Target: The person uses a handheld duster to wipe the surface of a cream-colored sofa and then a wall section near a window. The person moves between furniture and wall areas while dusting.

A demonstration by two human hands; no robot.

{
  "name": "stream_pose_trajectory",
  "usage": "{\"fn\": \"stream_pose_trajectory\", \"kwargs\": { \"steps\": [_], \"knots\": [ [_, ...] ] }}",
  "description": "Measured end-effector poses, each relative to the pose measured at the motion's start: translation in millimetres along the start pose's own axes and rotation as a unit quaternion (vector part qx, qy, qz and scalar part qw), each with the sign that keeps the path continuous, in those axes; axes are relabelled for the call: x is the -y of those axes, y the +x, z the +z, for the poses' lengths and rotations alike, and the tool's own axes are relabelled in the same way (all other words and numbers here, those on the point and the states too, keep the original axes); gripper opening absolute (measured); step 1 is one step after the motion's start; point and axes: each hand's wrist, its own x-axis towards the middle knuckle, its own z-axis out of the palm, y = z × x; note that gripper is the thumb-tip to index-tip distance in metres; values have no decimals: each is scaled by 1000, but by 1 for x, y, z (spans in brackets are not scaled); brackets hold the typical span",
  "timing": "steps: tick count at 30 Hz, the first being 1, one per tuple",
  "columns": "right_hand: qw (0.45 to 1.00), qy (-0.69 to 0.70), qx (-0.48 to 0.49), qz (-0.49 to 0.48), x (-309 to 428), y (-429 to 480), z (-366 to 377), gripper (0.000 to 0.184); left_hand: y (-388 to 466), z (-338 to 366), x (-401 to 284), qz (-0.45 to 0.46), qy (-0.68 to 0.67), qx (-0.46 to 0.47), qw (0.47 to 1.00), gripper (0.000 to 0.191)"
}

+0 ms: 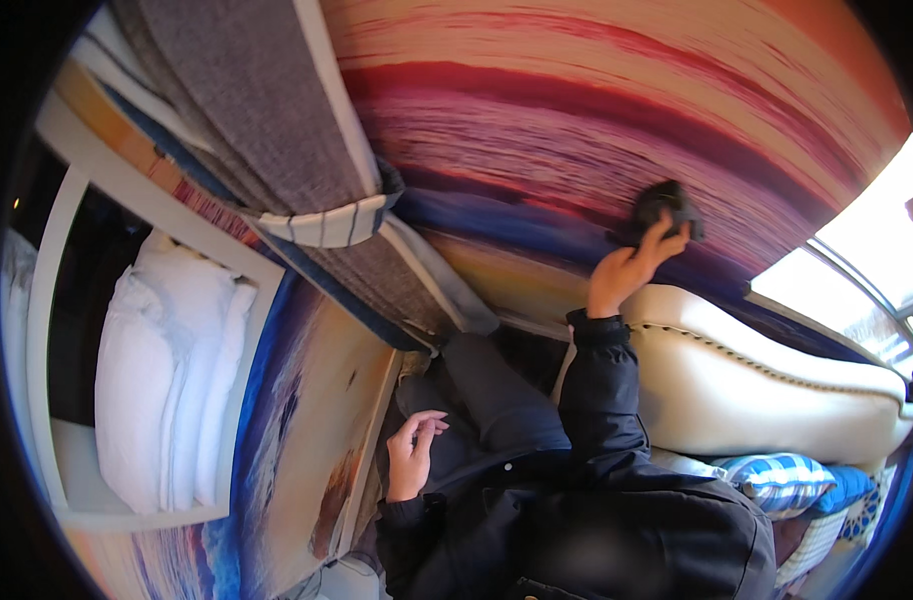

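Note:
A dark, crumpled cloth-like thing (663, 206) lies against a wall with a printed sea-and-sunset mural (576, 112). My right hand (633, 266) reaches up and presses it there with the fingertips; blur leaves its exact kind unclear. Just below that hand is the top of a cream padded headboard (756, 382) edged with a row of studs. My left hand (414, 450) hangs in front of my legs, loosely bent and holding nothing.
A grey curtain (254, 97) is gathered by a striped tieback (329, 225) on the left. Folded white bedding (164, 390) sits in a white-framed recess. Beside the headboard lie a blue checked pillow (779, 480) and other cushions. A bright window (846, 292) is at right.

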Motion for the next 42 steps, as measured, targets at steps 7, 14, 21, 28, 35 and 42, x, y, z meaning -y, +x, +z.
{"fn": "stream_pose_trajectory", "kwargs": {
  "steps": [7, 14, 21, 28, 35, 42],
  "knots": [
    [989, 10, -127, 76, 3, 95, -46, 86, 24, 15, -2, 19, -12, 49, 999, 20],
    [997, 1, 54, -48, 67, 17, 27, 76, 22, 13, -1, 2, -19, 39, 999, 20],
    [963, 94, 232, -97, 134, -83, 134, 76, 0, -19, 4, -46, -16, -51, 998, 21],
    [982, 74, 172, -28, 73, -55, 87, 76, -3, -23, 5, -36, 16, -45, 998, 23],
    [997, 5, -78, 21, -4, 51, -19, 69, 30, 16, -9, 0, 0, 69, 998, 23],
    [954, -48, -211, 209, -56, 121, -84, 45, 36, 35, -35, 46, -2, 92, 995, 23]
  ]
}}
